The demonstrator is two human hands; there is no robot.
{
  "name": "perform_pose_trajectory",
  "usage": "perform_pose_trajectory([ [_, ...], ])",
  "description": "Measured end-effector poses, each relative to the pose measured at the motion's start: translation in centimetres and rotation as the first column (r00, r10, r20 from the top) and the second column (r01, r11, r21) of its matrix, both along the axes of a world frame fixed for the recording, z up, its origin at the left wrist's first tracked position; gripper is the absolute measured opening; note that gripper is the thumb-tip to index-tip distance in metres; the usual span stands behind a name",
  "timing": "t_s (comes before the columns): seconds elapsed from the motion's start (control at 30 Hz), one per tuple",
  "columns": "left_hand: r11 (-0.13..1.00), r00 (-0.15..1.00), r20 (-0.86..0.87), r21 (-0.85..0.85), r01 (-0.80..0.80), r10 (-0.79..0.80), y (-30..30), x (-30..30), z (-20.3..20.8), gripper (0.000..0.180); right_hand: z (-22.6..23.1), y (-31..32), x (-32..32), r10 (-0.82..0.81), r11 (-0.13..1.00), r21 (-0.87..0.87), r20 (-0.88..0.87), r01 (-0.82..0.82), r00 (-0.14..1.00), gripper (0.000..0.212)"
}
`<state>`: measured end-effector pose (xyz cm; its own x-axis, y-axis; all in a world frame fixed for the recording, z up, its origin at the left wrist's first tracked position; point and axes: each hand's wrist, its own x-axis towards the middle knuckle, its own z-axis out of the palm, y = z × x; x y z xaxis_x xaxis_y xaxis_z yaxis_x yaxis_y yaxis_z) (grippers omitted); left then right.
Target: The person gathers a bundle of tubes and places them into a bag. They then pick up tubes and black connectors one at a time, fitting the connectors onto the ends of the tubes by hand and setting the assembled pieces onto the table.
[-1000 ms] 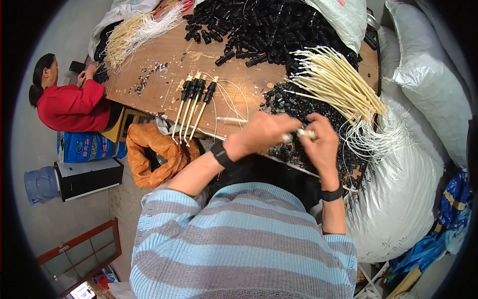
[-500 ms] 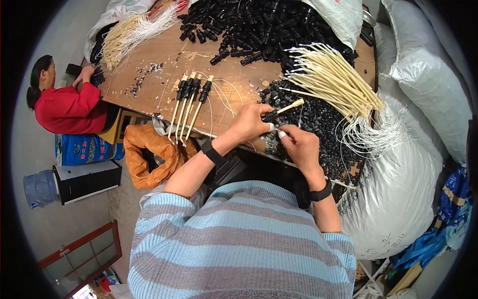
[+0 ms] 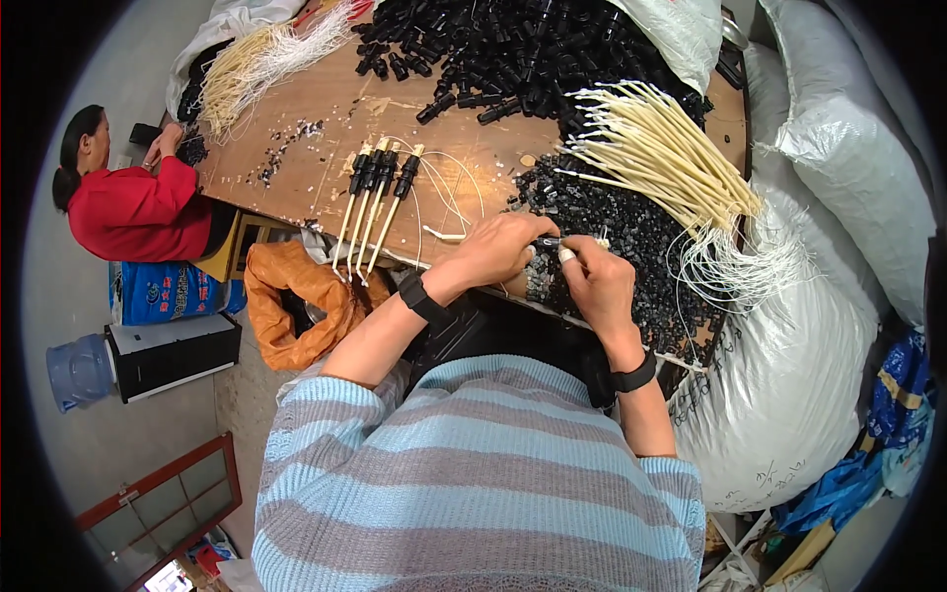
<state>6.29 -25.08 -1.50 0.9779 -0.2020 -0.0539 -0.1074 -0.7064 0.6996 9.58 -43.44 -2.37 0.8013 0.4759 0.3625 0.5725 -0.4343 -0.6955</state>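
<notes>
A slim black plastic connector (image 3: 546,241) lies level between my two hands, just over the table's near edge. My left hand (image 3: 496,247) is closed around it, and a cream sleeved wire (image 3: 446,236) sticks out past the knuckles on the left. At the connector's other end, my right hand (image 3: 600,286) pinches with thumb and index finger, a white wrap on one fingertip. Beside that hand a small cream tip (image 3: 603,242) shows. To the left, several black connectors (image 3: 383,170) with cream sleeves lie side by side, their lower ends reaching over the edge.
Small black and clear parts (image 3: 651,266) are heaped around my right hand. A bundle of cream sleeved wires (image 3: 661,153) lies beyond them. Black connectors (image 3: 523,49) pile up at the back. White sacks (image 3: 789,385) stand at right, an orange bag (image 3: 271,316) at left. A person in red (image 3: 133,212) sits far left.
The connector has swung from slanting up to the right to lying level. Its cream sleeve now shows left of my left hand. My right hand has come up to grip its right end.
</notes>
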Motion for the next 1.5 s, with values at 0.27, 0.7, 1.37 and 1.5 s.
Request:
perform_pose_trajectory([
  [0.27, 0.947, 0.960, -0.236, -0.314, 0.072, -0.152, 0.1, 0.2, 1.3, 0.045, 1.5, -0.6, -0.3, 0.220, 0.967, -0.085, -0.207, -0.242, 0.953, 0.016],
  [0.7, 0.922, 0.911, 0.405, -0.377, 0.084, 0.082, 0.0, -0.9, -0.2, 0.017, -0.1, -0.4, -0.9, 0.151, 0.987, 0.086, -0.162, -0.138, 0.975, 0.012],
  [1.37, 0.965, 0.942, 0.214, -0.004, -0.264, 0.259, 5.3, 1.3, -4.7, 0.024, -1.2, -1.3, -1.2, -0.065, 0.997, 0.001, -0.434, 0.073, 0.898, 0.008],
  [1.5, 0.942, 0.937, 0.094, -0.030, -0.334, 0.335, 5.3, 1.4, -3.4, 0.024, -1.4, -1.6, -0.8, -0.071, 0.997, 0.004, -0.473, 0.083, 0.878, 0.008],
])
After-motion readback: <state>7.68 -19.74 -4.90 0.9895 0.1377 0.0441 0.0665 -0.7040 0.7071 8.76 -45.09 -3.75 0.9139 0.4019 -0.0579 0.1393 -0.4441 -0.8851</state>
